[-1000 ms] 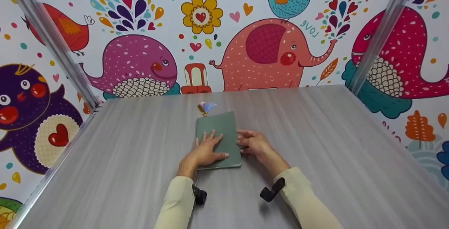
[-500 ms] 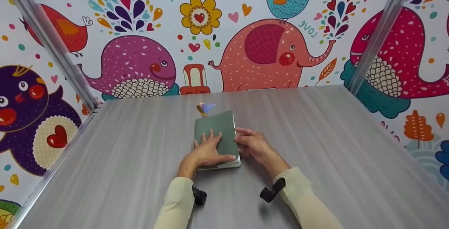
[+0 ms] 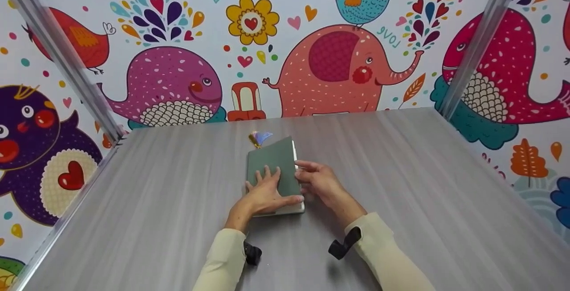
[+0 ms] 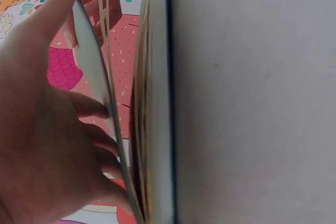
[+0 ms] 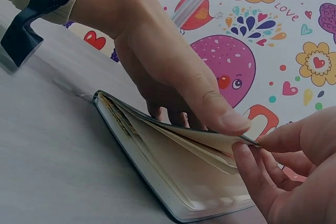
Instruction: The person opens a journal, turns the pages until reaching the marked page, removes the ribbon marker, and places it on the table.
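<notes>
A green-covered notebook [image 3: 276, 155] lies on the table, its front cover raised along the right edge. My left hand [image 3: 262, 195] rests on that cover with fingers spread and thumb reaching to the edge. My right hand [image 3: 324, 185] is at the right side; in the right wrist view its thumb and fingers [image 5: 252, 166] pinch the lifted cover's edge, close to the left thumb. Cream pages [image 5: 194, 177] show in the wedge under the cover, a few leaves raised with it. The left wrist view shows the gap between cover and page block [image 4: 160, 103].
A shiny blue-purple fin-shaped charm [image 3: 263, 137] with a gold tassel lies just beyond the notebook's top edge. The grey wood-grain table [image 3: 178, 193] is bounded by printed cartoon walls [image 3: 249, 68] and metal posts [image 3: 67, 55]. Black wrist mounts [image 3: 345, 244] sit at both cuffs.
The notebook's cover has risen along its right edge, exposing pages. My left thumb has slid right to the cover's edge, and the right fingers have shifted slightly left with it.
</notes>
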`<state>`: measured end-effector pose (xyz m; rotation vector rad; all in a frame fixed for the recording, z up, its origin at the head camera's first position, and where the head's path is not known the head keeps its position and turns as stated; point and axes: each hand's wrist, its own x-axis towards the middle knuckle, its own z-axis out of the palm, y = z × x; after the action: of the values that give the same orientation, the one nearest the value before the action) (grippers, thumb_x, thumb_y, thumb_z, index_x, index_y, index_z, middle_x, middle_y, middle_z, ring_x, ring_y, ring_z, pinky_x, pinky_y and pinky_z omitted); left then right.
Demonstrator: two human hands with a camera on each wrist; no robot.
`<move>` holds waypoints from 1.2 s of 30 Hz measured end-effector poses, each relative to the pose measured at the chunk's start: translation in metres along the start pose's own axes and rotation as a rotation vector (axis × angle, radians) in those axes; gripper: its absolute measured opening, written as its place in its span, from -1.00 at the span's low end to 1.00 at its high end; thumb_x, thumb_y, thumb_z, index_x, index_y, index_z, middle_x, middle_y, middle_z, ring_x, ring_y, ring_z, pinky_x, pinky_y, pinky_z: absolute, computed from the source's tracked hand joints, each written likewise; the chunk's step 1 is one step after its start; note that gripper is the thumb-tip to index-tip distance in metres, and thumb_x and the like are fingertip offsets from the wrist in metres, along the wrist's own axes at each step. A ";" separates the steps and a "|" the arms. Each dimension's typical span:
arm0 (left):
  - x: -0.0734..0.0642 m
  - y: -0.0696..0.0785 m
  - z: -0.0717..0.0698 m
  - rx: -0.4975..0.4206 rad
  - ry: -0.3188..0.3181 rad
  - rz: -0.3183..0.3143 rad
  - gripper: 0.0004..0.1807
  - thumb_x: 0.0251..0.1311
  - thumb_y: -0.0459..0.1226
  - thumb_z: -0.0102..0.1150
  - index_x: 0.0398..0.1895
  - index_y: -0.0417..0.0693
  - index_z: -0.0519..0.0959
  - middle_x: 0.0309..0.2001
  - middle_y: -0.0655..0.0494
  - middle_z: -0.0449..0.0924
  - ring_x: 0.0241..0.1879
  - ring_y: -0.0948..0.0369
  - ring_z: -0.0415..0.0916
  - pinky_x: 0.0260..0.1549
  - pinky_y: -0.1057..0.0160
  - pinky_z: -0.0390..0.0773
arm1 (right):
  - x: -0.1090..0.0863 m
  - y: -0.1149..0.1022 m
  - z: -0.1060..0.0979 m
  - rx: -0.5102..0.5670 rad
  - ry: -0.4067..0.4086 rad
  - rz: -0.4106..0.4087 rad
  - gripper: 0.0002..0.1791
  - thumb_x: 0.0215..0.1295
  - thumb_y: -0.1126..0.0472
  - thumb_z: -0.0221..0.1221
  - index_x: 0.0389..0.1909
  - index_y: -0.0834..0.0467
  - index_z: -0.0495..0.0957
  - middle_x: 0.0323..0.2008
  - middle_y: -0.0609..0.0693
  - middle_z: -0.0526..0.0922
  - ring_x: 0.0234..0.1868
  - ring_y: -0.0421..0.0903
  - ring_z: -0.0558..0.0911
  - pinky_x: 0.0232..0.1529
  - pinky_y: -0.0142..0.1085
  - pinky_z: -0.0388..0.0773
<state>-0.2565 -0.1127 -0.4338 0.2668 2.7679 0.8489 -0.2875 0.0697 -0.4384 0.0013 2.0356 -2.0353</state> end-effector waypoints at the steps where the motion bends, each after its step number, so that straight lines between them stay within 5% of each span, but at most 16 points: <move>1: 0.000 0.001 0.000 -0.001 0.003 0.001 0.37 -0.09 0.56 0.10 0.61 -0.14 -0.04 0.61 -0.32 -0.25 0.57 -0.37 -0.36 0.40 -0.52 -0.29 | 0.000 0.000 0.000 0.001 0.000 -0.004 -0.56 0.33 0.33 0.21 0.24 0.18 0.56 0.00 0.12 0.69 -0.22 -0.13 0.72 -0.30 -0.33 0.68; 13: -0.006 0.000 -0.001 -0.076 0.004 0.003 0.16 0.11 0.45 0.06 0.62 0.02 -0.03 0.63 -0.21 -0.23 0.60 -0.27 -0.36 0.45 -0.44 -0.33 | 0.000 -0.001 0.001 0.029 -0.006 0.024 -0.60 0.39 0.27 0.15 0.22 0.15 0.58 -0.08 0.08 0.75 -0.17 -0.09 0.72 -0.27 -0.27 0.72; 25: -0.015 -0.010 -0.004 -0.157 0.046 0.079 -0.13 0.36 0.29 -0.05 0.61 0.14 0.05 0.62 -0.15 -0.05 0.61 -0.20 -0.19 0.47 -0.42 -0.16 | 0.001 0.000 0.004 0.040 -0.012 0.035 -0.61 0.41 0.24 0.12 0.23 0.11 0.58 -0.01 0.10 0.73 -0.22 -0.11 0.69 -0.29 -0.29 0.72; 36: -0.028 -0.018 -0.021 -0.261 0.174 0.196 -0.32 0.50 0.05 -0.14 0.58 0.03 0.13 0.57 -0.20 0.09 0.56 -0.19 0.04 0.49 -0.29 0.04 | -0.005 -0.003 0.014 -0.094 -0.103 -0.128 -0.56 0.43 0.24 0.09 0.30 0.15 0.53 0.19 0.18 0.64 -0.02 -0.07 0.68 -0.15 -0.26 0.71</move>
<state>-0.2374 -0.1451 -0.4220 0.4401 2.7761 1.3276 -0.2807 0.0569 -0.4345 -0.2527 2.1134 -1.9659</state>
